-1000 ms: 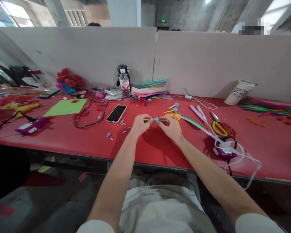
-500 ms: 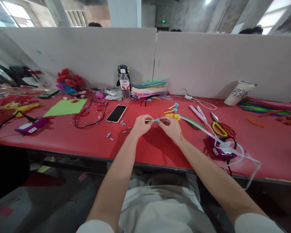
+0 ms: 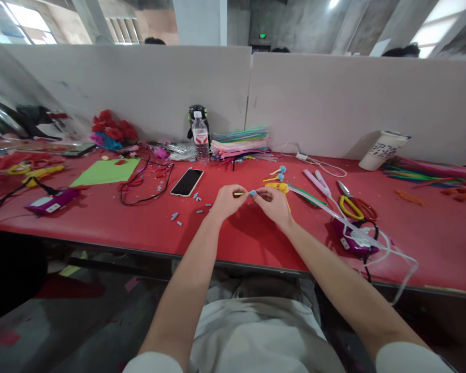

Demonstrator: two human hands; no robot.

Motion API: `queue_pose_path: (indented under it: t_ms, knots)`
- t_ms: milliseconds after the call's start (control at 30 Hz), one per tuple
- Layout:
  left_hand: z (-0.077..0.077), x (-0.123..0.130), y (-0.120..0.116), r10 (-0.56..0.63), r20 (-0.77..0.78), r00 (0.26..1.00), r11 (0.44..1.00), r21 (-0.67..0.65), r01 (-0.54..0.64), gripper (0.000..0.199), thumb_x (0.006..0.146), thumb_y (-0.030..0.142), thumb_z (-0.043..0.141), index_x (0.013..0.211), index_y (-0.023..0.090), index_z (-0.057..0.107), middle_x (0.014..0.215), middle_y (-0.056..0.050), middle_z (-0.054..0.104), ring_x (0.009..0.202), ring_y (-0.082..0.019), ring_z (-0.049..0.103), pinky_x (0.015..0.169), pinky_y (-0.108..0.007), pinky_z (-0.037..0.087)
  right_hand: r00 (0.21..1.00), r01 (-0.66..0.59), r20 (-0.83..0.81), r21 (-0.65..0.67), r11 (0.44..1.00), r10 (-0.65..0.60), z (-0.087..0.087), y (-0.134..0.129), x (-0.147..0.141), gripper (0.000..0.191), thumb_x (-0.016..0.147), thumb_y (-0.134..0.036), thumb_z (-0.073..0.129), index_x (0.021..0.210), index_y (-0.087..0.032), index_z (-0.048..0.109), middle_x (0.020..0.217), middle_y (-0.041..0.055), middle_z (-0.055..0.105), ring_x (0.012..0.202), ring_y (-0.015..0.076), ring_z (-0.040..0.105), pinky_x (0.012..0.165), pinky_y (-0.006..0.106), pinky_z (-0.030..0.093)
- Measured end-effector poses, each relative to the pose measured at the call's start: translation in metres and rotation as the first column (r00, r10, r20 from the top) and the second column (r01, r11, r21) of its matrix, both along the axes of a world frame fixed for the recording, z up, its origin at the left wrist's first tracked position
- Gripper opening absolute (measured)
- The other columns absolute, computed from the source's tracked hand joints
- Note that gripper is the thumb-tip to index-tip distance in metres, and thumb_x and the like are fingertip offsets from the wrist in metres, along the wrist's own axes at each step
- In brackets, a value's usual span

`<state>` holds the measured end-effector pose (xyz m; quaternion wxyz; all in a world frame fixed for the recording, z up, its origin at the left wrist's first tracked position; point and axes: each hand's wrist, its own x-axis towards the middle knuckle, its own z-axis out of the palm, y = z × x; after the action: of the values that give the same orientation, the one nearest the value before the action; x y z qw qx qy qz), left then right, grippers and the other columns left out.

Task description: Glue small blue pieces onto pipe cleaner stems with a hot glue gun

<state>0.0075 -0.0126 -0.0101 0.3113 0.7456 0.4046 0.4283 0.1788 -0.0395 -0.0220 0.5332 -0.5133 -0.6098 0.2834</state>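
Close together over the red table (image 3: 140, 223), my two hands hold one small piece between them. My left hand (image 3: 229, 201) is closed on a thin yellow-green stem. The fingers of my right hand (image 3: 272, 203) pinch the small blue tuft (image 3: 252, 192) at the stem's other end. Just behind my right hand lies a yellow tool (image 3: 277, 186). Beyond it are two blue-tipped yellow pieces (image 3: 281, 173). Several short grey-blue bits (image 3: 174, 216) are scattered left of my left hand.
Left of my hands lies a phone (image 3: 187, 182), with a water bottle (image 3: 201, 137) behind it. Pipe cleaners (image 3: 241, 142) are stacked at the back. To the right are a pink hot tool (image 3: 317, 181), scissors (image 3: 351, 204), a purple power block (image 3: 353, 238) and a paper cup (image 3: 383, 150).
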Motion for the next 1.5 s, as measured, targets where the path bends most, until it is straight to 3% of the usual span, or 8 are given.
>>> queue_pose_path:
  t_ms: [333,733,1167,1500]
  knots:
    - [0.0025,0.0008,-0.0018,-0.039,-0.011,0.999,0.999,0.011,0.039,0.021,0.082,0.033,0.06,0.081,0.015,0.069,0.078,-0.005,0.07,0.071,-0.014,0.064,0.074,-0.025,0.053,1.0,0.012,0.026,0.004,1.0,-0.012,-0.0018,0.0021,0.0021,0.026,0.076,-0.043,0.065,0.084,-0.018,0.067,0.079,0.0062,0.071,0.073,0.0206,0.068,0.071,0.033,0.056]
    - [-0.0015,-0.002,0.0057,0.098,0.021,0.995,0.995,-0.03,-0.098,0.022,0.08,0.033,0.058,0.077,0.014,0.068,0.064,-0.003,0.064,0.061,-0.013,0.06,0.059,-0.023,0.05,0.998,-0.059,-0.037,-0.009,0.998,0.059,0.0017,-0.0015,0.0009,0.029,0.073,-0.041,0.067,0.092,-0.018,0.065,0.087,0.0078,0.072,0.081,0.0218,0.07,0.078,0.036,0.057]
    - [0.0005,0.0004,0.0029,0.055,0.03,0.998,0.997,-0.049,-0.053,0.021,0.08,0.033,0.059,0.076,0.014,0.067,0.065,-0.003,0.064,0.062,-0.012,0.059,0.061,-0.023,0.051,0.997,-0.065,-0.027,0.019,0.998,0.065,-0.0012,-0.0006,0.0018,0.035,0.076,-0.051,0.066,0.089,-0.018,0.066,0.084,0.0077,0.072,0.079,0.0216,0.069,0.076,0.035,0.056]
    - [-0.0021,-0.0004,0.0049,0.069,0.044,0.997,0.997,-0.038,-0.067,0.021,0.08,0.034,0.06,0.078,0.014,0.068,0.065,-0.003,0.065,0.061,-0.012,0.06,0.061,-0.024,0.052,0.995,-0.087,-0.056,0.014,0.996,0.088,-0.0003,-0.0007,0.0031,0.033,0.077,-0.049,0.064,0.09,-0.019,0.066,0.082,0.0077,0.072,0.075,0.0217,0.069,0.074,0.036,0.057]
